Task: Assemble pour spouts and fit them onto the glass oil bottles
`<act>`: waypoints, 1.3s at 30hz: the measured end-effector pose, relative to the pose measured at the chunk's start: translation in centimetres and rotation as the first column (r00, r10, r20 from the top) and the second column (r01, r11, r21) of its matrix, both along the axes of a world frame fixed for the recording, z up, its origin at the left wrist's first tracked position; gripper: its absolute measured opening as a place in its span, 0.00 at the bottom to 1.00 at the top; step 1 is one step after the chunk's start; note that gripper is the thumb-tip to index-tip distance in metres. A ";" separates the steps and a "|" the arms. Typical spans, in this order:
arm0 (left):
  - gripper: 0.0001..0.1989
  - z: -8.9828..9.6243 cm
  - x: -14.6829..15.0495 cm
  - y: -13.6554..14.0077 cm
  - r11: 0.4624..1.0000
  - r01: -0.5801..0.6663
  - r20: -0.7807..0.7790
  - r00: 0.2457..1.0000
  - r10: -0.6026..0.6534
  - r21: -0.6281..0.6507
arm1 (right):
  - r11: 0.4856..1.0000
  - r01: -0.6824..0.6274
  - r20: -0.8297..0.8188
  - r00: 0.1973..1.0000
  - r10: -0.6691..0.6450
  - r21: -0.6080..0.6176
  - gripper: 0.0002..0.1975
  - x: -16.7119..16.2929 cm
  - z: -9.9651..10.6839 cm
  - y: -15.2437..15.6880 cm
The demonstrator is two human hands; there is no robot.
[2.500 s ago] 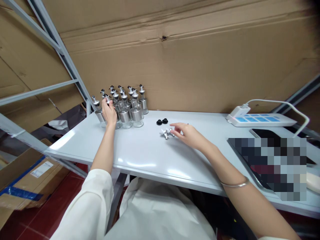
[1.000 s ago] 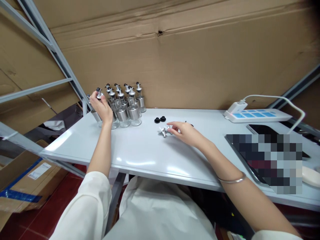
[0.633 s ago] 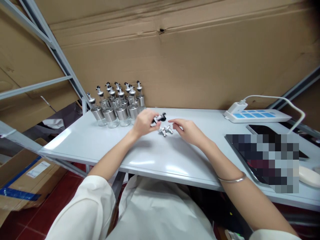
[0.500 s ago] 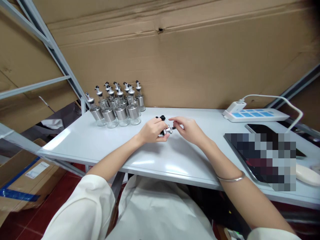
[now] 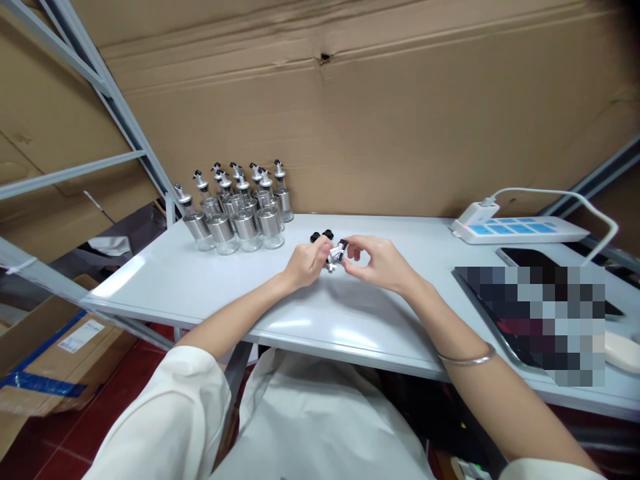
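Observation:
Over the middle of the white table, my left hand (image 5: 306,264) is closed on a silver-and-black bottle pourer (image 5: 338,251). The thumb and fingers of my right hand (image 5: 376,259) pinch the pourer's black end from the right. Just beyond my left fingers lie small round black parts (image 5: 327,235). Small silver pieces (image 5: 331,267) show below the pourer; whether they touch it I cannot tell. My left fingers hide part of the pourer.
Several glass bottles with steel sleeves (image 5: 247,230), many topped by pourers, stand at the back left of the table (image 5: 200,293). On the right are a white power strip (image 5: 525,230) with a cable, a phone and a blurred-out flat device. A cardboard wall (image 5: 380,133) closes the back.
The pourer has turned so its black end faces my right hand. My right fingers have closed in on that end, and my left hand's grip has shifted. The view moved slightly.

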State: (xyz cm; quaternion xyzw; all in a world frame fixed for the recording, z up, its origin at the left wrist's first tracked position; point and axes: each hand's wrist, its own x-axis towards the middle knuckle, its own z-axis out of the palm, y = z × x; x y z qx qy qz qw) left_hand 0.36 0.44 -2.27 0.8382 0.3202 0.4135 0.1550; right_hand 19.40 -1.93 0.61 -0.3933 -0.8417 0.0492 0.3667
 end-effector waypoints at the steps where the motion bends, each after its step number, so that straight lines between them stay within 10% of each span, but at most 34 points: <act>1: 0.27 -0.1 0.1 -0.1 0.997 0.009 0.043 0.999 -0.005 -0.080 | 1.000 0.008 0.010 1.000 -0.007 -0.013 0.08 0.0 0.0 0.0; 7: 0.26 0.3 0.8 -0.9 0.948 0.085 0.123 0.991 -0.049 -0.306 | 0.998 0.024 0.023 0.999 -0.023 -0.054 0.11 0.2 0.2 -0.1; 39: 0.15 1.4 0.8 -0.4 0.986 -0.022 -0.213 0.977 -0.014 -0.165 | 0.961 0.117 0.207 0.976 -0.064 -0.252 0.21 -1.2 0.3 -0.8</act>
